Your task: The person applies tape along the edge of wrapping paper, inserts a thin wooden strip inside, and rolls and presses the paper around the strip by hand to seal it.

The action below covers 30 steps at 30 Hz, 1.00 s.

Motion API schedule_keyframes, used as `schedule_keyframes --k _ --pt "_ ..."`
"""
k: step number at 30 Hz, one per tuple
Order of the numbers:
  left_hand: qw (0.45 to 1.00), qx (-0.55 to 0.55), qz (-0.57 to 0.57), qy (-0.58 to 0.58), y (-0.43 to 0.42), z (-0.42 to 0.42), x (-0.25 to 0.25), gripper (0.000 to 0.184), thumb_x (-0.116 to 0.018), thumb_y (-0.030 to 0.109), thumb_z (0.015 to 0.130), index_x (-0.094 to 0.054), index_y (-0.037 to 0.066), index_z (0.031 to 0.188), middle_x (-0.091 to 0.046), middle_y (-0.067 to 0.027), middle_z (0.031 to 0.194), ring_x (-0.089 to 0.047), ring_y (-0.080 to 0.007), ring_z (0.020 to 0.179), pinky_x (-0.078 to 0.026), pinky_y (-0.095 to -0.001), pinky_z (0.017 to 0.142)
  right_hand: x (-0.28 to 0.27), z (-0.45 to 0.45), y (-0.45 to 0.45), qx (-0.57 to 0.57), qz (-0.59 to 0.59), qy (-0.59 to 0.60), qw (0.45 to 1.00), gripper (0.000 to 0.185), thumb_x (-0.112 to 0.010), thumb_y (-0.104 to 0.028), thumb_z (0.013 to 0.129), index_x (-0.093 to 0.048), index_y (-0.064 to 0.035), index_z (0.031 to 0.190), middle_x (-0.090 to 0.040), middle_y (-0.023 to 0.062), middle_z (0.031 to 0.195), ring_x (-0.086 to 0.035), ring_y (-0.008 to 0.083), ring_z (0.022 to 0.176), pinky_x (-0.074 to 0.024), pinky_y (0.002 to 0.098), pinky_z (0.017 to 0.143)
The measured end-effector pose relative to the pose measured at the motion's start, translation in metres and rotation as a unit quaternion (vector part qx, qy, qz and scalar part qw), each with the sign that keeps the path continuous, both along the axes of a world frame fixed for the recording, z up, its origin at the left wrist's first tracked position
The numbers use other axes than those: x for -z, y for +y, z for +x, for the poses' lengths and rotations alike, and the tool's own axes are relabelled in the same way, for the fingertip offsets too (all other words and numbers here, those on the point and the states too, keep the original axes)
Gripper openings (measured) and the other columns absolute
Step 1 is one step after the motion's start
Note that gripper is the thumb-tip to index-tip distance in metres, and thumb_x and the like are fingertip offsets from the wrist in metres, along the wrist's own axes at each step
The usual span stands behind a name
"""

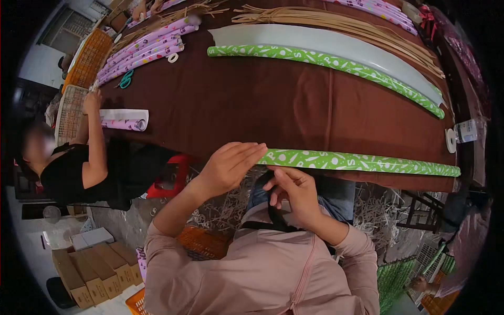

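Observation:
A slim roll of green wrapping paper (362,161) with white print lies along the table's near edge. My left hand (231,165) is at its left end, with fingers stretched out flat and close together against the paper; the thumb is hidden. Just below the roll, my right hand (296,194) is closed, its fingers bent and the thumb against the index finger. Anything between those fingertips is too small to make out. Farther back on the table, a second green sheet (325,63) is partly rolled, its white underside showing.
A brown cloth covers the table (236,105). Brown paper strips (336,31), purple rolls (144,50) and teal scissors (125,79) lie at the back. A tape roll (450,140) is at right. A co-worker (79,163) sits at left. Boxes (100,275) stand on the floor.

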State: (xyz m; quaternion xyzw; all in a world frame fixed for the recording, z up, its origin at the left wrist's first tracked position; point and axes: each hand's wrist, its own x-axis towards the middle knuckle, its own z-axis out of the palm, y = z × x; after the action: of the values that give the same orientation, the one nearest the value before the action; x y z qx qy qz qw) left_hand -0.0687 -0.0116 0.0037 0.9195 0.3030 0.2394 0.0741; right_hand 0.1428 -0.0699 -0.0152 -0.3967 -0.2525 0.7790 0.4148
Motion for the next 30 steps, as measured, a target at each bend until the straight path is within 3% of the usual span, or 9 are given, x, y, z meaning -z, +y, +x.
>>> schedule_keyframes --k 2,5,18,20,21,23,24,27,30 --pt "0.999 -0.011 -0.002 -0.031 -0.001 0.0 0.004 0.045 -0.059 -0.001 0.082 -0.061 -0.001 0.126 -0.066 -0.0117 0.122 -0.065 -0.0263 0.108 -0.053 -0.0386 0.088 -0.004 -0.007 0.008 0.017 -0.075 0.019 0.997 0.03 -0.058 -0.03 0.1 -0.065 -0.0018 0.092 -0.07 0.0117 0.08 -0.061 0.014 0.051 -0.0458 0.0249 0.044" --pt "0.999 -0.021 -0.003 -0.036 0.0 -0.002 0.006 0.047 -0.061 -0.003 0.079 -0.061 -0.002 0.126 -0.067 -0.0118 0.118 -0.065 -0.027 0.106 -0.053 -0.0394 0.087 -0.012 -0.011 0.013 0.033 -0.129 0.029 0.991 0.029 -0.059 -0.029 0.099 -0.065 -0.0036 0.086 -0.07 0.011 0.075 -0.06 0.0141 0.05 -0.0446 0.0252 0.044" --pt "0.991 -0.064 -0.06 -0.096 -0.001 -0.014 0.015 0.049 -0.065 -0.004 0.07 -0.065 0.001 0.119 -0.068 -0.0118 0.114 -0.065 -0.0286 0.105 -0.052 -0.0403 0.087 -0.002 -0.012 0.005 0.05 -0.09 0.049 0.993 0.027 -0.063 -0.027 0.097 -0.068 -0.003 0.087 -0.07 0.0081 0.074 -0.06 0.0118 0.052 -0.0469 0.0247 0.048" --pt "0.991 -0.076 -0.066 -0.09 0.003 -0.011 0.007 0.049 -0.067 -0.003 0.068 -0.068 0.003 0.116 -0.07 -0.0093 0.111 -0.065 -0.027 0.103 -0.05 -0.0396 0.088 -0.007 -0.009 0.003 0.019 -0.116 0.083 0.99 0.024 -0.062 -0.026 0.098 -0.067 -0.0026 0.1 -0.07 0.0081 0.079 -0.062 0.0121 0.056 -0.048 0.024 0.05" --pt "0.995 -0.09 -0.036 -0.04 0.004 -0.01 -0.002 0.048 -0.069 -0.002 0.066 -0.069 0.004 0.114 -0.071 -0.0069 0.107 -0.064 -0.0256 0.098 -0.047 -0.0384 0.087 -0.003 -0.003 0.001 -0.016 -0.115 0.123 0.986 0.034 -0.059 -0.024 0.099 -0.058 -0.0023 0.126 -0.071 0.0097 0.092 -0.065 0.0132 0.062 -0.0496 0.0236 0.053" --pt "0.993 -0.103 -0.053 -0.036 0.005 -0.009 -0.003 0.049 -0.07 -0.003 0.065 -0.07 0.006 0.113 -0.071 -0.0057 0.106 -0.062 -0.0248 0.094 -0.046 -0.0374 0.086 -0.006 0.009 -0.001 -0.063 -0.129 0.256 0.956 0.051 -0.056 -0.022 0.101 -0.039 -0.0038 0.146 -0.068 0.0132 0.107 -0.066 0.0152 0.071 -0.0509 0.0233 0.055" --pt "0.989 -0.099 -0.088 -0.062 0.006 -0.011 0.005 0.05 -0.071 -0.004 0.064 -0.07 0.006 0.113 -0.071 -0.0061 0.106 -0.061 -0.0261 0.092 -0.047 -0.0373 0.085 0.001 0.017 -0.004 -0.083 -0.149 0.35 0.921 0.06 -0.053 -0.02 0.102 -0.025 -0.0056 0.152 -0.063 0.0166 0.119 -0.067 0.0182 0.077 -0.0537 0.0244 0.058" --pt "0.986 -0.087 -0.121 -0.08 0.008 -0.008 0.006 0.05 -0.072 -0.005 0.064 -0.07 0.005 0.113 -0.071 -0.0069 0.108 -0.061 -0.0268 0.092 -0.048 -0.037 0.083 -0.011 0.031 -0.009 -0.1 -0.178 0.46 0.864 0.066 -0.052 -0.014 0.102 -0.015 -0.0087 0.156 -0.06 0.021 0.127 -0.069 0.022 0.08 -0.0588 0.026 0.063" --pt "0.99 -0.07 -0.104 -0.063 0.014 -0.01 0.006 0.053 -0.072 -0.007 0.064 -0.068 0.004 0.116 -0.07 -0.0082 0.111 -0.061 -0.0271 0.091 -0.05 -0.0371 0.081 -0.025 0.047 -0.018 -0.216 -0.01 0.268 0.939 0.079 -0.06 -0.004 0.095 -0.011 -0.0083 0.157 -0.064 0.0182 0.123 -0.07 0.0219 0.085 -0.0579 0.0292 0.067"
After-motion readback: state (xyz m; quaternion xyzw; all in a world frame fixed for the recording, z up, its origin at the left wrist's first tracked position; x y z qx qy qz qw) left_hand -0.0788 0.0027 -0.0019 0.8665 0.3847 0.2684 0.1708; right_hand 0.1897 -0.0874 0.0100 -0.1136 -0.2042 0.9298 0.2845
